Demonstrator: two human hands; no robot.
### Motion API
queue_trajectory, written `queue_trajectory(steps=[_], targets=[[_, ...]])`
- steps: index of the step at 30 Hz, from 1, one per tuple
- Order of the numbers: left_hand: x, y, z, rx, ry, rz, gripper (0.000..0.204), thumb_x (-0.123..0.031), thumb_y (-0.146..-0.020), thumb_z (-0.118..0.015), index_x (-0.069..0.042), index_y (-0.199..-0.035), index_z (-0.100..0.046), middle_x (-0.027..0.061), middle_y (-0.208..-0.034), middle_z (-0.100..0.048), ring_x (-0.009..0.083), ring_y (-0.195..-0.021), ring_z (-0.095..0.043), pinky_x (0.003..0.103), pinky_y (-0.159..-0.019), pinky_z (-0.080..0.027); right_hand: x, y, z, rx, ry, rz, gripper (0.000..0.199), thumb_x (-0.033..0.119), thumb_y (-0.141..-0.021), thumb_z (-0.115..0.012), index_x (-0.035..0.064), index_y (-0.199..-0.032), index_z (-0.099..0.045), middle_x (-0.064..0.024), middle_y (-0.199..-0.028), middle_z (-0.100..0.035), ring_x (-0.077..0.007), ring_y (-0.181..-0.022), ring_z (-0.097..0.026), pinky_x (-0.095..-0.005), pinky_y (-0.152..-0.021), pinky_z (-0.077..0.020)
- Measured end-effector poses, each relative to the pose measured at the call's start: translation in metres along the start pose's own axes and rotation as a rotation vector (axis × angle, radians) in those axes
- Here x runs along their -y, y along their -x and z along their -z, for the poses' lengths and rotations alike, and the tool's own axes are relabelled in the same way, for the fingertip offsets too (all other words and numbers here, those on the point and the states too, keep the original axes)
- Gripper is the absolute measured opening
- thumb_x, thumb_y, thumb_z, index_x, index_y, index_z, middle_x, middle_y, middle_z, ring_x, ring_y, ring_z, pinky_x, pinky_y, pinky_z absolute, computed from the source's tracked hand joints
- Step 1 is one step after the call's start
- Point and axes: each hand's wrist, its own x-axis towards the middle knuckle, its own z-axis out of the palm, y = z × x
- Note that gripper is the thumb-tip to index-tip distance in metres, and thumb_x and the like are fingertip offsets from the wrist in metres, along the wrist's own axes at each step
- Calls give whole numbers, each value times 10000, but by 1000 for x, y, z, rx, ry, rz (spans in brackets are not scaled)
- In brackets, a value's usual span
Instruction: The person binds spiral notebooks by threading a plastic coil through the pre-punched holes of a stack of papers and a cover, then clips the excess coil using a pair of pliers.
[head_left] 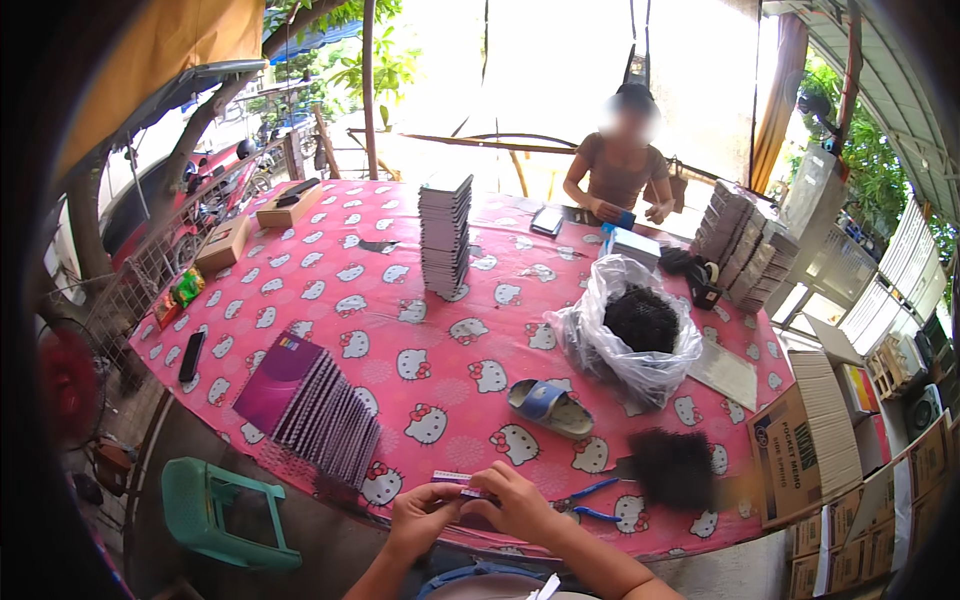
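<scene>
At the table's near edge, my left hand (pixel 422 518) and my right hand (pixel 512 505) meet, both closed on a small purple notebook (pixel 454 478) whose pale, punched edge shows past the fingers. Most of that notebook is hidden by my hands. Left of them leans a row of purple spiral notebooks (pixel 318 408). Blue-handled pliers (pixel 590 508) lie just beyond my right forearm. Farther right is a loose heap of black binding coils (pixel 672 468). A clear plastic bag (pixel 590 345) holds more of the black coils (pixel 640 318).
A blue slipper (pixel 550 408) rests mid-table on the pink tablecloth (pixel 440 365). Beyond stands a tall notebook stack (pixel 445 235). Across the table a person (pixel 622 165) handles a small blue item. A phone (pixel 192 356), a green stool (pixel 215 510) and cardboard boxes (pixel 800 455) surround the work area.
</scene>
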Motion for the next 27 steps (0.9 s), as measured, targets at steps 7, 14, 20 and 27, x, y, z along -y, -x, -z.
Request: queue_trajectory(steps=[7,14,20,27], targets=[[-3,13,8,22,-190,-256,242,74,-842,-632,20,-1076,-660,76,-1001,-680,122,-897,-644,245,-813,-533,3,-8,-2,4,-46,103,234,87,-771,-739,55,-978,-635,-82,-781,-553,-228,-673,-541,-332,-569,-451],[9,17,10,-76,-57,-317,257,122,-810,-639,15,-1043,-657,89,-940,-681,127,-845,-648,238,-747,-549,11,-12,-13,0,-45,127,161,65,-791,-702,49,-931,-625,-90,-803,-569,-245,-705,-565,-341,-597,-465],[14,20,23,-100,-6,-230,287,110,-789,-668,-12,-1042,-607,76,-929,-676,105,-851,-635,221,-751,-527,9,-6,-29,10,-63,114,156,14,-784,-675,43,-933,-639,-111,-859,-615,-262,-782,-612,-348,-640,-494],[-7,32,20,-117,75,-253,453,131,-853,-565,-59,-1262,-520,35,-1015,-588,81,-896,-561,205,-775,-459,52,-22,-22,-38,369,212,324,154,-775,-729,56,-1063,-618,-124,-1064,-593,-302,-1008,-551,-393,-777,-468]])
